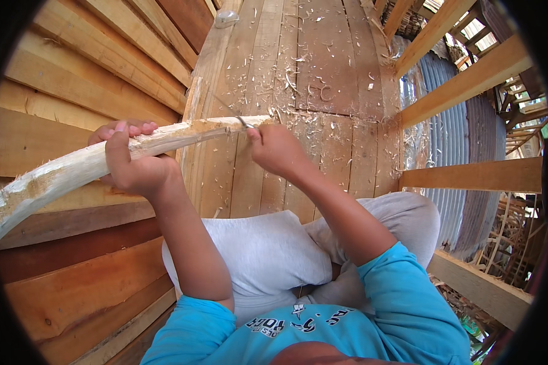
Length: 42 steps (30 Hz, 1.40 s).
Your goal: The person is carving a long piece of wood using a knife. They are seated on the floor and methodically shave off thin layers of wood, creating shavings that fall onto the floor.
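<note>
Pole [67, 172]: slants above the plank floor [360, 152].
Left hand [134, 161]: fingers wrapped round it.
Right hand [279, 149]: fingers clenched, seemingly on the knife [243, 121].
My worry: a rolling pole could skid the knife.

Site: narrow, railed timber porch or landing, in use as a woodworking spot. Whether it adjoins a home cannot be told. Evidence: plank floor [246, 188]; left side closed by a wall of overlapping boards [73, 70]; right side edged with bare timber rails [469, 176]. Between the rails, daylight, corrugated metal sheets [447, 134] and tangled sticks [502, 237] show, so the right side is open. Woodworking use indicated by pale shavings [291, 82] strewn over the planks and by a curved, stripped wood piece [182, 139] above them.
</note>
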Each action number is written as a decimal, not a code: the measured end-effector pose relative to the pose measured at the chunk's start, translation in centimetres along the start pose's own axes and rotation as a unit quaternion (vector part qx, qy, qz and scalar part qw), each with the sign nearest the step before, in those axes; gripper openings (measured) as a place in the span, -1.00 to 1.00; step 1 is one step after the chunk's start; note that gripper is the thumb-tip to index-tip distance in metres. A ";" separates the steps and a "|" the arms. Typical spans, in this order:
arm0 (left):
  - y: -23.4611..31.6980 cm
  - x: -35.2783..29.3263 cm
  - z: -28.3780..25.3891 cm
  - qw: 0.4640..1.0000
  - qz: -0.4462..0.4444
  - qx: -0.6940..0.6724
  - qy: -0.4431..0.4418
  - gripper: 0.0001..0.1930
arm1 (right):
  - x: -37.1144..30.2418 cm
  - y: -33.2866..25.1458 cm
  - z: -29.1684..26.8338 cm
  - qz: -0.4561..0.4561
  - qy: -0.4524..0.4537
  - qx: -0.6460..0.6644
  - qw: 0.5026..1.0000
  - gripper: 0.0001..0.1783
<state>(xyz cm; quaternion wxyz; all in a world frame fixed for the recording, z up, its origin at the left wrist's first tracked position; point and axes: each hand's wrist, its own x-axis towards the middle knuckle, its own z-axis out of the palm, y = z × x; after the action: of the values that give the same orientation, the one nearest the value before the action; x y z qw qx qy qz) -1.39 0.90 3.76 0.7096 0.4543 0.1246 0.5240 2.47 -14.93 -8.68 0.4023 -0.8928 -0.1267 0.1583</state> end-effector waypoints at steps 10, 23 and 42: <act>-0.2 -1.3 1.0 0.993 0.050 0.079 0.070 -0.89 | -0.4 1.3 1.6 -0.058 0.097 -0.004 0.994 -0.53; 0.3 -1.2 2.5 0.986 0.051 0.077 0.137 -0.85 | -0.6 -0.6 0.1 -0.039 0.055 -0.033 0.997 -0.53; 0.8 -1.7 3.1 0.988 0.018 0.082 0.126 -0.89 | 1.0 2.7 2.2 -0.003 0.087 -0.009 0.996 -0.51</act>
<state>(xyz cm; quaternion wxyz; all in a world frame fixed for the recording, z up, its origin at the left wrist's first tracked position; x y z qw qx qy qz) -0.52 -2.12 5.59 0.6388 0.4432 0.2473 0.5782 2.80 -14.76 -12.28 0.4038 -0.9065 -0.0951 0.0781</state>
